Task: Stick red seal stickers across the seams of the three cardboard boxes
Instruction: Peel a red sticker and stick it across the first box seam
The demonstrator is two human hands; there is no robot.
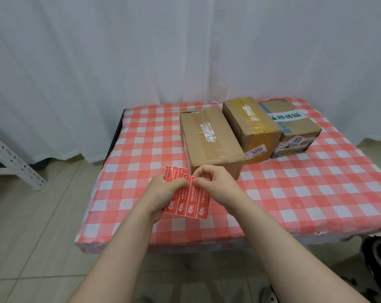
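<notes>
Head view: one red sticker sheet point(186, 202) is pinched by the left hand point(161, 191) and right hand point(215, 184) near the table point(316, 215)'s six-o'clock edge, three cardboard boxes point(248, 125) are lined up at one o'clock, and bare cloth point(305, 189) is left at three.

I read 3013 on middle box point(250, 125) front label point(256, 152), 3012 on right box point(301, 127) near label point(296, 141); sticker sheet point(190, 204) print illegible.

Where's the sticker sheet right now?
The sticker sheet is low centre in head view, pinched by the left hand and right hand, just before the leftmost box.
</notes>
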